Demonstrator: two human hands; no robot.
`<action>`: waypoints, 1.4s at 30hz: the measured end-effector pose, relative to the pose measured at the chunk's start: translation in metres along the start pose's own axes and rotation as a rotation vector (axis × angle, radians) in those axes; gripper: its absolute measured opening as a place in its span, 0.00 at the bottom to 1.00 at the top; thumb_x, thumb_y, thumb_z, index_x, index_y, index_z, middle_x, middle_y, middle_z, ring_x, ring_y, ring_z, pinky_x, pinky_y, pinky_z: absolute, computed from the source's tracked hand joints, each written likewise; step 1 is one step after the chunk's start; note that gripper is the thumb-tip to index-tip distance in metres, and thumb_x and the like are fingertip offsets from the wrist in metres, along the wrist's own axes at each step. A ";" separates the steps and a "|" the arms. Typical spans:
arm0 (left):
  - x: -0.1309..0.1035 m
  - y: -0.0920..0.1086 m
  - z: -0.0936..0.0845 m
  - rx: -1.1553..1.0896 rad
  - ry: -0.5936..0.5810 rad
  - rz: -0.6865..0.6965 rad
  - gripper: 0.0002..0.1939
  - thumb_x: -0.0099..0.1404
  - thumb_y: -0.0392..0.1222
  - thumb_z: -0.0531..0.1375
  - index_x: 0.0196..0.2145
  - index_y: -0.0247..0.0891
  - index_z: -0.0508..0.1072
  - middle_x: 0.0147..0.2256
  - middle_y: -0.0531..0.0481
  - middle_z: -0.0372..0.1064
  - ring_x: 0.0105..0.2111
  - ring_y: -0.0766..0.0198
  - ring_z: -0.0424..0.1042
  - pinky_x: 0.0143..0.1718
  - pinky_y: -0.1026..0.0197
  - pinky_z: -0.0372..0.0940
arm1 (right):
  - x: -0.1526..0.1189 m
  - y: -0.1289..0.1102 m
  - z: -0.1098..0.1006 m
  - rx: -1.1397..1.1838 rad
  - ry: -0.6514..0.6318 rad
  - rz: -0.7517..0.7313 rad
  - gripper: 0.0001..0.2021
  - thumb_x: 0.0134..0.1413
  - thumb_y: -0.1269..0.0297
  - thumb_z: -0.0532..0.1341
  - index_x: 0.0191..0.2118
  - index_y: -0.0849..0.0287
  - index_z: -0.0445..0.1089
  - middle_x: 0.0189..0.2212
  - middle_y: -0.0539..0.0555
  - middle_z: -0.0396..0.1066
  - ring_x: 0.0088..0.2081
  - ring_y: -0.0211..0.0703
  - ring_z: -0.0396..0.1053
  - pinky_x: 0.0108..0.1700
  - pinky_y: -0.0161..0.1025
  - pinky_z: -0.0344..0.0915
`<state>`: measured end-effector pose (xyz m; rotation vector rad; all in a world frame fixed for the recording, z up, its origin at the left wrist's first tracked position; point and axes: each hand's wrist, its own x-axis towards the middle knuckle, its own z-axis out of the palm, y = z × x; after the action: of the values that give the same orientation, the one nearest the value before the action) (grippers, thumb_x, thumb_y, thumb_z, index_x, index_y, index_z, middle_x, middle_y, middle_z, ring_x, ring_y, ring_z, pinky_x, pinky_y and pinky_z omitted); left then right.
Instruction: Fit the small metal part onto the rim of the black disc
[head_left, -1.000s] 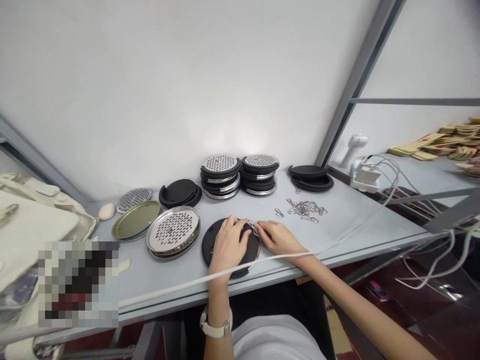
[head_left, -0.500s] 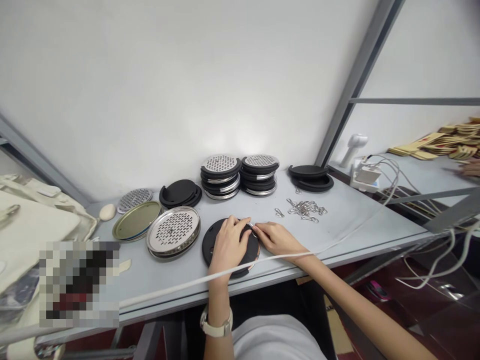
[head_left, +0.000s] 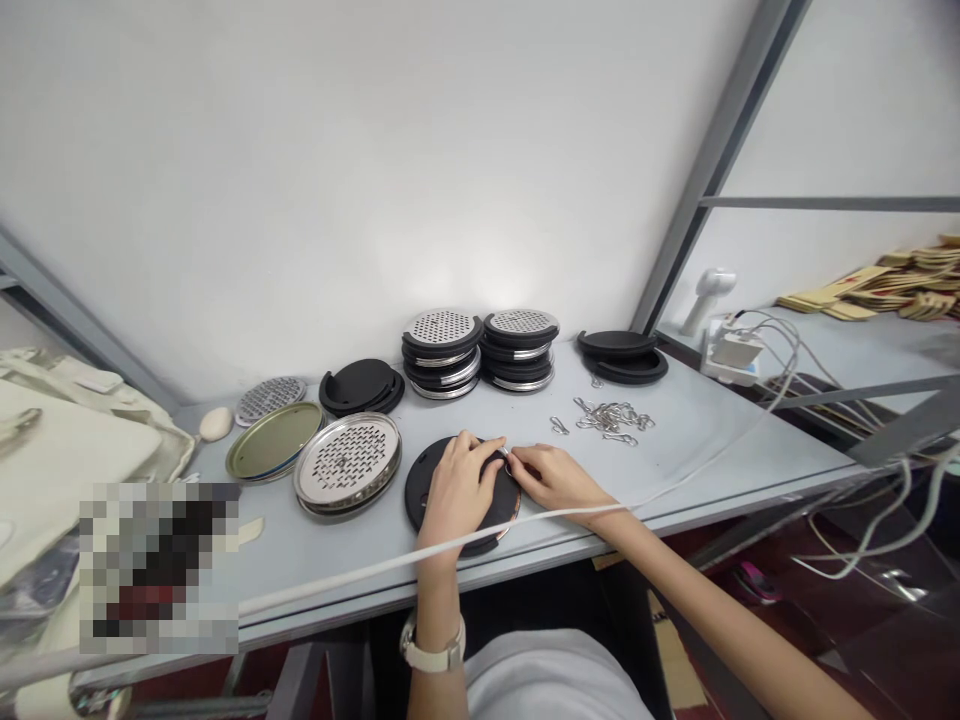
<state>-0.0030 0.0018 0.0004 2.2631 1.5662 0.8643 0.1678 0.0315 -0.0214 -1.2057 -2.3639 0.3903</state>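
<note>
At the table's front edge lies a round black plastic holder [head_left: 491,513] with a coppery strip along its right rim. My left hand [head_left: 459,492] rests over it, fingers bent round its upper part, thumb and forefinger near the right edge. My right hand [head_left: 553,474] pinches a small silvery metal clip [head_left: 507,462] at that same edge; the fingertips partly cover it. Similar wire clips [head_left: 611,416] lie in a loose pile beyond my right hand. Just left of the holder are stacked round metal grater plates [head_left: 349,460].
Two stacks of black holders with grater plates [head_left: 442,328] stand by the wall. More black holders [head_left: 622,345] lie at the back right. Left are a gold-coloured lid [head_left: 274,442] and a cloth bag [head_left: 112,430]. A white cable [head_left: 360,572] crosses before my wrists.
Both hands stay almost in place on the holder. The fingers of my right hand have shifted very slightly at the clip. The other things have not moved.
</note>
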 end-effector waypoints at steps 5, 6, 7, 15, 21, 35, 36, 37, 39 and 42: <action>0.000 0.000 0.000 -0.009 0.003 0.004 0.16 0.67 0.38 0.52 0.51 0.46 0.68 0.38 0.48 0.63 0.42 0.60 0.63 0.46 0.59 0.60 | 0.000 0.000 0.000 0.005 0.000 0.008 0.15 0.63 0.64 0.47 0.26 0.59 0.63 0.22 0.51 0.66 0.23 0.36 0.60 0.28 0.32 0.51; 0.000 0.000 0.000 -0.010 0.002 0.004 0.16 0.67 0.38 0.52 0.51 0.46 0.69 0.38 0.49 0.63 0.42 0.60 0.63 0.46 0.59 0.60 | 0.000 -0.001 -0.001 0.004 0.000 0.011 0.15 0.63 0.64 0.47 0.27 0.59 0.63 0.22 0.51 0.66 0.23 0.36 0.60 0.28 0.32 0.51; 0.000 0.000 0.000 -0.010 0.002 0.003 0.16 0.67 0.38 0.52 0.51 0.46 0.69 0.38 0.49 0.63 0.42 0.60 0.63 0.46 0.59 0.60 | -0.001 -0.001 -0.001 0.001 0.001 0.012 0.15 0.63 0.63 0.47 0.27 0.59 0.63 0.22 0.50 0.66 0.23 0.36 0.60 0.28 0.32 0.51; -0.001 0.000 0.001 -0.009 0.001 0.000 0.16 0.67 0.38 0.52 0.51 0.46 0.68 0.38 0.49 0.63 0.42 0.61 0.63 0.46 0.59 0.60 | -0.001 0.000 0.000 -0.025 0.014 -0.005 0.16 0.63 0.62 0.47 0.25 0.58 0.59 0.20 0.49 0.63 0.22 0.35 0.59 0.28 0.32 0.50; -0.001 0.001 0.000 -0.003 -0.004 -0.004 0.16 0.67 0.38 0.52 0.52 0.46 0.68 0.38 0.48 0.63 0.42 0.60 0.63 0.46 0.59 0.60 | -0.002 0.000 0.000 -0.026 0.016 -0.006 0.13 0.61 0.65 0.48 0.26 0.58 0.61 0.22 0.50 0.65 0.24 0.36 0.60 0.29 0.33 0.52; -0.001 0.001 0.001 0.003 -0.007 -0.001 0.16 0.67 0.38 0.52 0.51 0.46 0.68 0.38 0.49 0.62 0.43 0.61 0.63 0.46 0.59 0.60 | -0.002 -0.002 -0.001 0.005 0.066 -0.010 0.11 0.61 0.66 0.48 0.27 0.59 0.61 0.22 0.49 0.64 0.23 0.36 0.59 0.28 0.32 0.52; -0.001 0.001 0.001 0.003 -0.009 0.000 0.16 0.67 0.38 0.52 0.51 0.46 0.68 0.38 0.49 0.62 0.43 0.61 0.63 0.46 0.59 0.60 | -0.002 -0.002 -0.001 0.003 0.069 -0.011 0.11 0.61 0.66 0.48 0.27 0.59 0.61 0.22 0.49 0.64 0.24 0.36 0.59 0.28 0.32 0.53; -0.001 0.001 0.001 0.003 -0.010 0.000 0.16 0.67 0.38 0.52 0.51 0.46 0.68 0.38 0.49 0.62 0.43 0.61 0.63 0.46 0.59 0.60 | -0.002 -0.002 -0.001 0.001 0.072 -0.012 0.11 0.61 0.66 0.48 0.28 0.59 0.61 0.22 0.50 0.64 0.24 0.36 0.59 0.29 0.32 0.53; -0.001 0.001 0.000 0.001 -0.012 -0.001 0.16 0.67 0.38 0.52 0.51 0.46 0.68 0.38 0.49 0.62 0.43 0.61 0.63 0.46 0.60 0.60 | -0.002 -0.002 -0.001 0.003 0.076 -0.014 0.11 0.61 0.66 0.48 0.28 0.59 0.61 0.22 0.50 0.64 0.24 0.36 0.59 0.29 0.32 0.53; -0.001 0.001 0.000 -0.003 -0.011 -0.003 0.16 0.67 0.39 0.52 0.51 0.46 0.68 0.39 0.49 0.63 0.43 0.60 0.63 0.46 0.59 0.60 | -0.002 -0.003 -0.002 0.017 0.076 -0.012 0.12 0.61 0.66 0.48 0.28 0.59 0.61 0.22 0.50 0.64 0.24 0.36 0.59 0.28 0.32 0.53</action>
<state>-0.0023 0.0006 0.0003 2.2594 1.5625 0.8511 0.1677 0.0284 -0.0186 -1.1769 -2.2982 0.3539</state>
